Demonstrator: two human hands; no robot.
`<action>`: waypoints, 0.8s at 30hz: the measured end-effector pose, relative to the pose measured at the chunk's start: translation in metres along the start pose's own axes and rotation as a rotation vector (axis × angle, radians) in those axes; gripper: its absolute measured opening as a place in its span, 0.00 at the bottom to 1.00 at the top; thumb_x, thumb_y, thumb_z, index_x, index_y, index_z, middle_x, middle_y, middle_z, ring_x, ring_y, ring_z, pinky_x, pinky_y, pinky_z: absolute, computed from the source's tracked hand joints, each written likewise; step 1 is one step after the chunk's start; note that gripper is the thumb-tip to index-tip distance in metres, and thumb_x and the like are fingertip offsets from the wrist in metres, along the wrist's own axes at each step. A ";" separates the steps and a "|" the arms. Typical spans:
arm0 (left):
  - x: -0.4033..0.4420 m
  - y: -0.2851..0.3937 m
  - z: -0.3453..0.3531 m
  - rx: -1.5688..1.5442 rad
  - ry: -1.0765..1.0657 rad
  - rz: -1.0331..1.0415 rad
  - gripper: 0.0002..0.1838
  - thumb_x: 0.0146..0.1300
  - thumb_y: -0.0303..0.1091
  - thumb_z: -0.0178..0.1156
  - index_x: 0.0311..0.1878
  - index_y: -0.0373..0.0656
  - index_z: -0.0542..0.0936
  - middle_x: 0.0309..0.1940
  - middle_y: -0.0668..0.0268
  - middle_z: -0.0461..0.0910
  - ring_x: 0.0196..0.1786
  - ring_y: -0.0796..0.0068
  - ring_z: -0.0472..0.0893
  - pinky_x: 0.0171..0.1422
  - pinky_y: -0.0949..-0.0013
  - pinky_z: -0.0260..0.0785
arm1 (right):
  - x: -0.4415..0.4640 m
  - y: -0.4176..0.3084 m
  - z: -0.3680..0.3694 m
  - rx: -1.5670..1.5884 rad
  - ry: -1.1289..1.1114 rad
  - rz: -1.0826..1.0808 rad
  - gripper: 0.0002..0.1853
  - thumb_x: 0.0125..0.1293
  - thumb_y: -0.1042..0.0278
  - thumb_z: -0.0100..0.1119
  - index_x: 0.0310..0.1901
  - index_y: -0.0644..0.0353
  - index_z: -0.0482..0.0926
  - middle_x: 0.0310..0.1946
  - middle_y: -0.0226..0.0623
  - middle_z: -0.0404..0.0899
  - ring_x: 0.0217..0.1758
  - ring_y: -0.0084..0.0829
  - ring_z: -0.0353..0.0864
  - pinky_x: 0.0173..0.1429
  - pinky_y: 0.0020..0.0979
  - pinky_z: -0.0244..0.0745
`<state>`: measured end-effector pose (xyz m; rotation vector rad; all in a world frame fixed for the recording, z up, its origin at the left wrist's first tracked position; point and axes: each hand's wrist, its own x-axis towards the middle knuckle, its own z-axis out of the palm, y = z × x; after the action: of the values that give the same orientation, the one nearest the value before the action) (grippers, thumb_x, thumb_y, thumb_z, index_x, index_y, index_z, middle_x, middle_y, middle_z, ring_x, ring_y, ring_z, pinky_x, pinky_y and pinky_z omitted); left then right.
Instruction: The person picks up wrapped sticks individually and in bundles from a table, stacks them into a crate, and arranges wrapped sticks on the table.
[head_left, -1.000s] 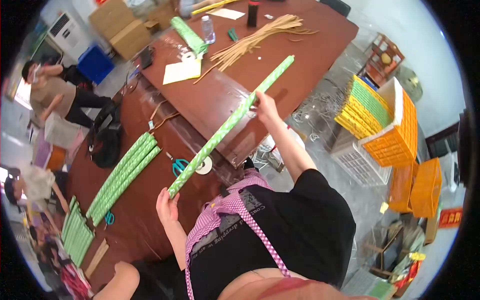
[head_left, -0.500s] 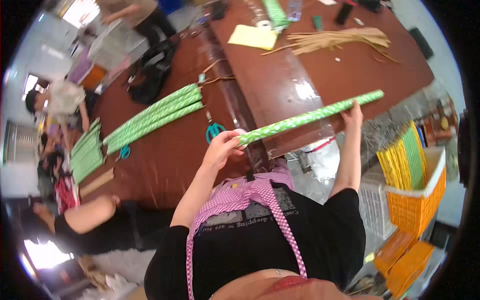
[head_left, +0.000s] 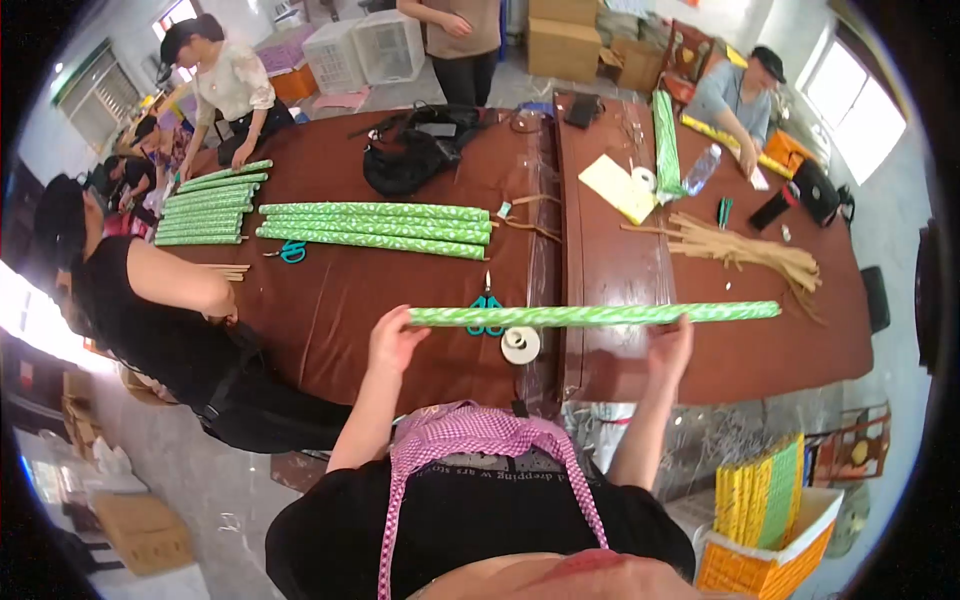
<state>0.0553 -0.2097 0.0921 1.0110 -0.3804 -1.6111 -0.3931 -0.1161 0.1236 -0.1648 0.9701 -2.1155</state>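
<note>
A long green-and-white patterned roll [head_left: 590, 316] is held level above the brown table [head_left: 330, 330]. At its left end, my left hand [head_left: 395, 340] grips it between thumb and fingers. My right hand [head_left: 670, 345] is closed round it from below, right of the middle. Teal scissors [head_left: 487, 318] lie partly under the roll, beside a roll of white tape [head_left: 520, 346]. Further left, several similar green rolls [head_left: 375, 230] lie side by side near a second pair of teal scissors [head_left: 291, 252].
Brown paper strips [head_left: 745, 248], a water bottle [head_left: 702, 170], a dark bottle [head_left: 774, 206] and yellow paper [head_left: 618, 188] lie right. A black bag [head_left: 420, 150] sits at the back. Co-workers surround the table. An orange crate [head_left: 765, 560] of yellow and green rolls stands lower right.
The held roll has swung from a steep slant to nearly level, with both hands still on it. The view has turned, bringing the co-workers at the left and far right into sight.
</note>
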 end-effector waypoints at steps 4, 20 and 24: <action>0.007 0.024 -0.065 -0.156 0.155 0.090 0.17 0.53 0.26 0.56 0.49 0.39 0.70 0.38 0.61 0.75 0.37 0.63 0.76 0.40 0.57 0.72 | -0.036 0.055 0.027 -0.101 -0.018 0.136 0.12 0.65 0.55 0.47 0.42 0.53 0.72 0.38 0.33 0.76 0.44 0.33 0.73 0.47 0.45 0.68; -0.149 0.234 0.096 0.292 -0.619 1.113 0.31 0.64 0.42 0.51 0.63 0.34 0.56 0.48 0.51 0.72 0.50 0.64 0.74 0.55 0.67 0.66 | -0.074 0.088 0.028 -0.027 -0.174 0.233 0.12 0.64 0.55 0.49 0.39 0.55 0.71 0.39 0.33 0.74 0.46 0.36 0.73 0.50 0.51 0.71; -0.194 0.268 0.140 0.497 -0.975 1.518 0.49 0.55 0.62 0.52 0.68 0.38 0.42 0.43 0.50 0.73 0.43 0.58 0.75 0.48 0.57 0.68 | -0.082 0.093 0.026 -0.049 -0.178 0.263 0.12 0.65 0.55 0.48 0.39 0.54 0.72 0.37 0.33 0.75 0.45 0.35 0.73 0.50 0.50 0.71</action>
<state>0.1155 -0.1524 0.4413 -0.0390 -1.7460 -0.4204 -0.2705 -0.1104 0.0933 -0.2327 0.8867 -1.8054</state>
